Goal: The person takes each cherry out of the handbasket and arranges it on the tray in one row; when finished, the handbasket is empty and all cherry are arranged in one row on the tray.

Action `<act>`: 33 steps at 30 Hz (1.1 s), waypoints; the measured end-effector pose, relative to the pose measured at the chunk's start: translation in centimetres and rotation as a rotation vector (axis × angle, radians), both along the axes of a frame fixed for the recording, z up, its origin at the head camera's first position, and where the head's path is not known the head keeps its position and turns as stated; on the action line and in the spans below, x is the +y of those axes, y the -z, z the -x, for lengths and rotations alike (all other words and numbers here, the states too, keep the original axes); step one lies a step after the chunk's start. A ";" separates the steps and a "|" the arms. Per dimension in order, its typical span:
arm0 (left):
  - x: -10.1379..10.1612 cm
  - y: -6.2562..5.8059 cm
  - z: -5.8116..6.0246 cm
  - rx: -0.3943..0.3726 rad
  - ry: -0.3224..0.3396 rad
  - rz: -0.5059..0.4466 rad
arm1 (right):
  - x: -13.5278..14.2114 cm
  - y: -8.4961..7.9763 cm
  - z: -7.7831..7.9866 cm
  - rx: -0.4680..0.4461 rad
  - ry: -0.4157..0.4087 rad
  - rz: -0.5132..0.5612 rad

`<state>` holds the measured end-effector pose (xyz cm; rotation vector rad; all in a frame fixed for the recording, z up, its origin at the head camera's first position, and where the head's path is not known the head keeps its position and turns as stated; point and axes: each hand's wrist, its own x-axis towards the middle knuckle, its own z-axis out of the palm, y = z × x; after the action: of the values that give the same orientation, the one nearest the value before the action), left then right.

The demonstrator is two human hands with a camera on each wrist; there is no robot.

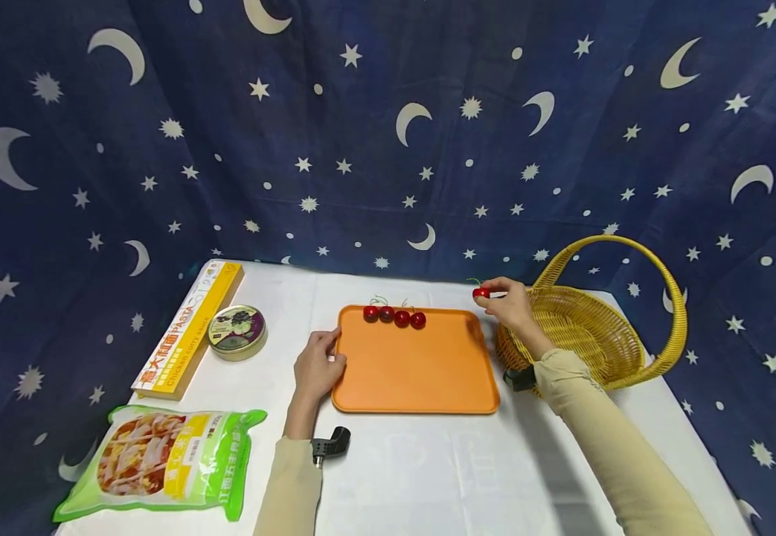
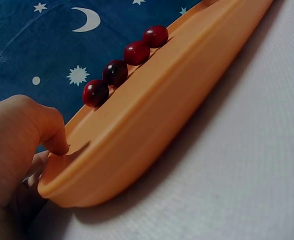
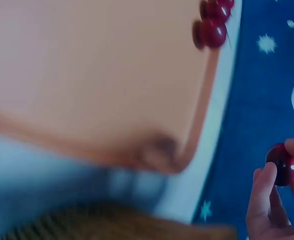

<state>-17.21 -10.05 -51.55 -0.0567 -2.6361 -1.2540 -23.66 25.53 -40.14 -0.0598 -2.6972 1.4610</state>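
Observation:
Along the far edge of an orange tray (image 1: 414, 372), several dark red cherries (image 1: 402, 318) with thin stems sit in a row toward its left side. My left hand (image 1: 317, 365) grips the tray's left rim, thumb inside and other fingers around the outside, as the left wrist view shows. Past the tray's far right corner, my right hand (image 1: 511, 304) pinches one red cherry (image 1: 481, 293) in its fingertips, held up off the table. The right wrist view shows that same cherry (image 3: 283, 165) between thumb and fingers.
A yellow wicker basket (image 1: 585, 327) with a tall handle stands right of the tray, behind my right forearm. On the left lie a pasta box (image 1: 190, 327), a round tin (image 1: 236, 333) and a green food bag (image 1: 167, 461). A dark starry cloth (image 1: 374, 149) hangs behind the white table.

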 end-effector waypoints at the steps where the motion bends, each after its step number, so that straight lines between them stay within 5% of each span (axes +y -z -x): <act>1: 0.0 0.0 0.0 0.002 0.000 0.001 | -0.6 0.3 0.1 0.001 -0.010 -0.002; 13: 0.1 0.3 -0.6 0.016 0.007 -0.006 | -5.7 4.4 0.8 -0.053 -0.045 -0.111; 23: 0.2 -0.1 -0.2 0.013 0.003 0.005 | -6.9 5.5 1.1 -0.182 0.021 0.003; 33: 0.2 -0.1 -0.2 0.010 -0.005 0.011 | -7.2 5.6 0.8 -0.184 0.040 -0.069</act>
<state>-17.00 -9.86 -51.42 -0.0585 -2.6334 -1.2342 -24.45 18.38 -45.74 -0.2541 -2.8694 1.4145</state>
